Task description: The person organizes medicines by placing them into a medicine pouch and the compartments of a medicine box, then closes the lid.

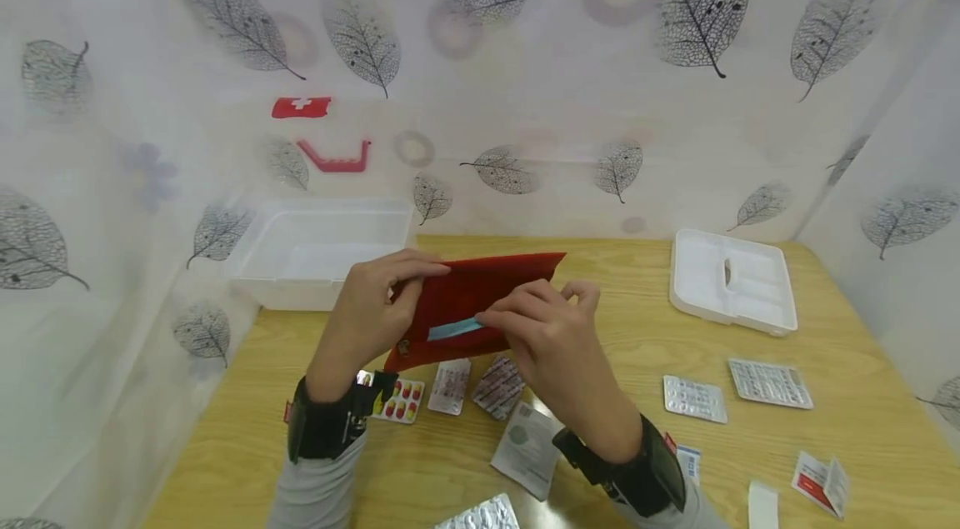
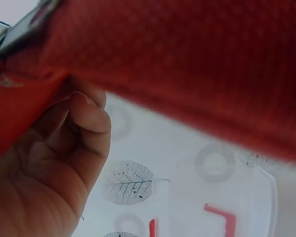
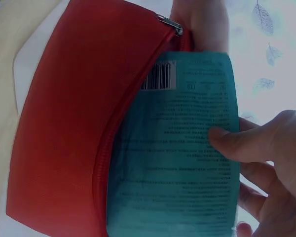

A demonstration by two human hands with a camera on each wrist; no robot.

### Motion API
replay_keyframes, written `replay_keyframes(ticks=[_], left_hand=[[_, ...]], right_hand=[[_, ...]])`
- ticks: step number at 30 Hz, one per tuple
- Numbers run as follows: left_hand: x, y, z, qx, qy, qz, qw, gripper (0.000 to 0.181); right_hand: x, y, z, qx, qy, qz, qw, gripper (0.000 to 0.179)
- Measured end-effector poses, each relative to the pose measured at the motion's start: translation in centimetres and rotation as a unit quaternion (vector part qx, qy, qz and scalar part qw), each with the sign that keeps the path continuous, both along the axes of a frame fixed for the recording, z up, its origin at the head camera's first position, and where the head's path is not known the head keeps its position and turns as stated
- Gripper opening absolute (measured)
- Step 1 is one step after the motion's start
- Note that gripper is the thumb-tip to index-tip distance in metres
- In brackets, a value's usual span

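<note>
A red zip pouch is held up above the table, its zipped mouth open. My left hand grips the pouch at its left end, near the metal zip pull; the left wrist view shows the curled fingers at the red fabric. With thumb and fingers, my right hand pinches the edge of a flat teal packet printed with small text and a barcode. Part of the packet sits inside the pouch mouth, and the rest sticks out. How deep it reaches is hidden by the red fabric.
Beneath the hands lie several blister packs and a white printed sachet. More blister packs and a folded card are at the right. A clear plastic box stands back left, a white tray back right.
</note>
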State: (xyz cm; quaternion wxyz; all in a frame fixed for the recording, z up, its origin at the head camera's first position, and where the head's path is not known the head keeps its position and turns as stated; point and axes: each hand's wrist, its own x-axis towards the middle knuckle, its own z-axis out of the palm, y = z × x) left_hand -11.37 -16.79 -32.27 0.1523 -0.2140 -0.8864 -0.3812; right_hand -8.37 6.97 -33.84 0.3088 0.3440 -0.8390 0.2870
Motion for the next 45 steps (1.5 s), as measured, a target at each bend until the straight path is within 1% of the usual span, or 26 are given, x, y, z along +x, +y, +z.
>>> replay_keyframes(ticks=[3,7,10,13,17,19,22,24,26,28,29,30,31,34,36,38,40,42,45], left_hand=[[0.0,0.0,0.0,-0.003,0.001,-0.001,1.0000,0.028],[0.0,0.2,0.0,-0.009,0.004,-0.013,0.9999,0.029],[-0.1,0.2,0.0,0.000,-0.001,-0.026,0.9997,0.029],[-0.1,0.2,0.0,0.013,-0.008,-0.036,0.9992,0.029],[-0.2,0.2,0.0,0.018,-0.008,-0.042,0.9989,0.028],[-0.2,0.2,-0.1,0.018,-0.005,-0.044,0.9989,0.027],[-0.3,0.2,-0.1,0.021,-0.004,-0.045,0.9988,0.026],[-0.2,0.2,-0.1,0.027,-0.004,-0.041,0.9988,0.025],[-0.2,0.1,0.0,0.036,-0.003,-0.035,0.9987,0.026],[-0.2,-0.1,0.1,0.044,-0.001,-0.027,0.9987,0.026],[-0.2,-0.2,0.1,0.048,0.001,-0.024,0.9985,0.026],[-0.2,-0.2,0.2,0.051,0.004,-0.020,0.9985,0.026],[-0.2,-0.3,0.2,0.054,0.006,-0.018,0.9984,0.026],[-0.2,-0.4,0.3,0.053,0.012,-0.011,0.9984,0.027],[-0.2,-0.4,0.3,0.053,0.015,-0.008,0.9984,0.027],[-0.1,-0.4,0.3,0.055,0.017,-0.005,0.9983,0.027],[-0.1,-0.5,0.4,0.058,0.015,-0.003,0.9982,0.028],[0.0,-0.5,0.4,0.061,0.010,-0.002,0.9981,0.028],[0.2,-0.6,0.5,0.061,0.003,-0.003,0.9981,0.027]], right_hand=[[0.3,0.1,0.1,-0.005,0.001,0.010,0.9999,0.025],[-0.2,-0.3,-0.5,-0.005,-0.006,0.017,0.9998,0.023],[-0.9,-0.6,-1.3,0.019,-0.023,0.012,0.9995,0.021],[-1.4,-0.7,-2.0,0.052,-0.053,0.015,0.9971,0.021],[-1.7,-0.7,-2.3,0.095,-0.088,0.031,0.9911,0.021],[-1.6,-0.5,-2.2,0.095,-0.096,0.039,0.9901,0.022],[-1.2,0.0,-1.7,0.057,-0.093,0.053,0.9926,0.023],[-0.7,0.4,-1.4,0.018,-0.081,0.065,0.9944,0.022],[0.0,0.9,-1.2,-0.011,-0.070,0.083,0.9940,0.020],[0.9,1.3,-1.1,-0.017,-0.063,0.106,0.9922,0.019],[1.3,1.4,-1.1,-0.010,-0.061,0.120,0.9909,0.018],[1.8,1.5,-1.2,0.003,-0.068,0.132,0.9889,0.018],[2.3,1.5,-1.4,0.021,-0.075,0.146,0.9862,0.017],[3.9,1.3,-2.1,0.098,-0.096,0.172,0.9756,0.017],[4.9,1.2,-2.6,0.150,-0.115,0.179,0.9655,0.019],[5.6,1.0,-3.2,0.200,-0.125,0.189,0.9532,0.024],[6.1,0.7,-4.0,0.243,-0.140,0.207,0.9374,0.029],[6.5,0.1,-5.0,0.281,-0.159,0.233,0.9170,0.033],[6.7,-0.8,-6.9,0.323,-0.186,0.267,0.8886,0.035]])
